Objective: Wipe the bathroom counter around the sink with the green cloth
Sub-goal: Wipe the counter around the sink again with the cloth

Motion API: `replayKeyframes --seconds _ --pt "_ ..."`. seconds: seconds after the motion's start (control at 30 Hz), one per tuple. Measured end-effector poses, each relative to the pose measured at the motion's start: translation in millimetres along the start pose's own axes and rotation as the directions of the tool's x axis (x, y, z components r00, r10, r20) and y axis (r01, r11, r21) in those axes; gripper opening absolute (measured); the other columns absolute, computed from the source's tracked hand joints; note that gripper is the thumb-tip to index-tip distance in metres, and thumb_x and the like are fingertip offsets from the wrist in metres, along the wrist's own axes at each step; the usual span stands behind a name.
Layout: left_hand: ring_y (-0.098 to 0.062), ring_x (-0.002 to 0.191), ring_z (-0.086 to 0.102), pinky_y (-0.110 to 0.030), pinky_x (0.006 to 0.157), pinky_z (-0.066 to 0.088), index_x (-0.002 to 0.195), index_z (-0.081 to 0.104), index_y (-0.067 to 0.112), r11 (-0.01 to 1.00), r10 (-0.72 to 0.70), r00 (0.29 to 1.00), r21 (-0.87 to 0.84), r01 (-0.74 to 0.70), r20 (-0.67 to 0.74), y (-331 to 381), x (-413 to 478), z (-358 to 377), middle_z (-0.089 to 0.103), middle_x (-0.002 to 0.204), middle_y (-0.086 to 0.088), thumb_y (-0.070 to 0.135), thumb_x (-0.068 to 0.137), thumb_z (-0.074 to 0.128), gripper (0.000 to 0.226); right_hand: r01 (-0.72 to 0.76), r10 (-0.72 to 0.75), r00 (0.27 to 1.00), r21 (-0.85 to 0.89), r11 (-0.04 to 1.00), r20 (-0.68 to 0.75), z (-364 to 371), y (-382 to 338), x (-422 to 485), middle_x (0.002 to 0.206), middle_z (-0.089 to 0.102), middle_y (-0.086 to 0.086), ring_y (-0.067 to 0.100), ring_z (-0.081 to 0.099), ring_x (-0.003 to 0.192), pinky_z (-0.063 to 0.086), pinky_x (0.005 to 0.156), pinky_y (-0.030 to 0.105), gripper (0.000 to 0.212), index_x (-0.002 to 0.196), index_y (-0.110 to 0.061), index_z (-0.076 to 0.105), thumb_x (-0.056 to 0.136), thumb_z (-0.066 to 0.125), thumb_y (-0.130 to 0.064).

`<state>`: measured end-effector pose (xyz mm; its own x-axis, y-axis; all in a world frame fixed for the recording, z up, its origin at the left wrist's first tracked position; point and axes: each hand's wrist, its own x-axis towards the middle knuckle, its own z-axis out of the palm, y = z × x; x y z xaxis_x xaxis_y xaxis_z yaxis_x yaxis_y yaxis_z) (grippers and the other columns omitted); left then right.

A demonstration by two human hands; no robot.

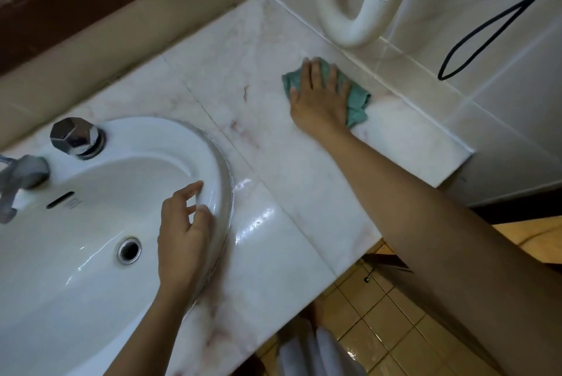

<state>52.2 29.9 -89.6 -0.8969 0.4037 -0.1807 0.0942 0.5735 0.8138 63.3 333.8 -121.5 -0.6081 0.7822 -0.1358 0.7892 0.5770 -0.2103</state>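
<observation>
I'm pressing my right hand (322, 101) flat, fingers spread, on the green cloth (359, 103), nothing pinched. The soft crumpled rag is bunching out past my palm, just beside the tiled wall (474, 77). I'm reading this as mid-wipe in the far corner. Next I'm needing a firm sweep back across the glossy veined marble counter (273, 162) toward the rounded white sink (220, 168), where my left hand (182, 232) is resting loosely on the rim.

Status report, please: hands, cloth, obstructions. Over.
Right hand pressing green cloth flat on counter near wall. Left hand open at sink rim. White hose hangs above, clear of cloth.
</observation>
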Motion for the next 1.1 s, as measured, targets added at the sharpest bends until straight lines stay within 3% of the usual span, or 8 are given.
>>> replayKeyframes --seconds 0.2,0.37,0.53,0.67,0.73,0.87,0.97,1.1 --pt "-0.007 0.102 0.06 -0.027 0.077 0.045 0.112 0.062 0.049 0.99 -0.059 0.998 -0.126 0.057 -0.011 -1 4 -2 0.055 0.121 0.023 0.016 0.087 0.052 0.042 0.255 -0.257 0.966 0.055 0.965 0.027 33 -52 -113 0.161 0.012 0.004 0.034 0.013 0.145 0.013 0.115 0.054 0.062 0.153 -0.014 0.015 0.098 0.024 -0.041" --pt "0.001 0.101 0.059 -0.028 0.08 0.046 0.115 0.061 0.047 0.992 -0.038 0.999 -0.118 0.037 -0.007 -4 1 -4 0.057 0.122 0.019 0.022 0.088 0.054 0.038 0.563 -0.568 0.804 0.084 0.822 0.178 29 4 -256 0.162 0.003 -0.002 0.025 -0.001 0.149 0.007 0.117 0.05 0.061 0.154 -0.024 0.009 0.099 0.024 -0.045" --pt "-0.004 0.097 0.063 -0.028 0.076 0.049 0.112 0.063 0.043 0.995 -0.044 0.998 -0.094 0.039 -0.055 -3 3 -2 0.06 0.117 0.017 0.02 0.086 0.058 0.035 0.281 -0.277 0.959 -0.077 0.957 0.061 9 79 -164 0.162 -0.002 -0.005 0.021 -0.002 0.149 0.007 0.118 0.049 0.058 0.154 -0.029 0.001 0.1 0.013 -0.047" --pt "-0.002 0.092 0.063 -0.025 0.072 0.048 0.108 0.065 0.034 0.996 -0.04 0.996 -0.083 0.033 -0.079 -3 7 -2 0.064 0.11 0.015 0.017 0.084 0.06 0.03 0.012 -0.012 1.0 -0.006 1.0 -0.015 6 43 -93 0.163 0.004 0.002 0.028 0.002 0.148 0.007 0.117 0.052 0.059 0.154 -0.02 0.007 0.101 0.02 -0.041" --pt "-0.003 0.09 0.065 -0.029 0.073 0.051 0.1 0.067 0.03 0.997 -0.03 0.994 -0.072 0.023 -0.108 -4 7 -3 0.067 0.103 0.014 0.015 0.082 0.058 0.025 -0.025 0.026 0.999 0.038 0.999 -0.033 15 6 -102 0.162 0.004 0.006 0.031 0.003 0.148 0.007 0.116 0.053 0.06 0.154 -0.015 0.008 0.1 0.02 -0.039" --pt "0.0 0.075 0.063 -0.015 0.063 0.045 0.086 0.068 0.024 0.995 0.012 0.97 -0.094 -0.035 -0.242 -1 2 -5 0.068 0.09 0.009 0.005 0.081 0.054 0.024 0.207 -0.207 0.978 0.088 0.974 -0.01 42 -57 -212 0.161 0.011 0.009 0.031 0.009 0.148 0.013 0.116 0.053 0.065 0.153 -0.013 0.015 0.095 0.018 -0.04" --pt "-0.003 0.079 0.061 -0.017 0.065 0.044 0.088 0.067 0.023 0.993 0.085 0.963 -0.056 -0.103 -0.257 -6 -8 -15 0.064 0.097 0.011 0.004 0.081 0.055 0.024 0.448 -0.449 0.889 0.032 0.894 0.096 50 -53 -288 0.162 0.01 0.005 0.028 0.007 0.148 0.013 0.116 0.053 0.065 0.154 -0.016 0.015 0.095 0.022 -0.043" --pt "-0.008 0.098 0.056 -0.014 0.079 0.038 0.096 0.07 0.021 0.957 0.23 0.951 0.223 -0.184 -0.204 -46 -49 -58 0.064 0.108 0.007 0.015 0.079 0.055 0.023 0.604 -0.595 0.789 -0.02 0.796 0.151 42 3 -259 0.162 0.001 -0.008 0.017 0.002 0.149 0.011 0.116 0.044 0.067 0.154 -0.028 0.005 0.094 0.02 -0.055"
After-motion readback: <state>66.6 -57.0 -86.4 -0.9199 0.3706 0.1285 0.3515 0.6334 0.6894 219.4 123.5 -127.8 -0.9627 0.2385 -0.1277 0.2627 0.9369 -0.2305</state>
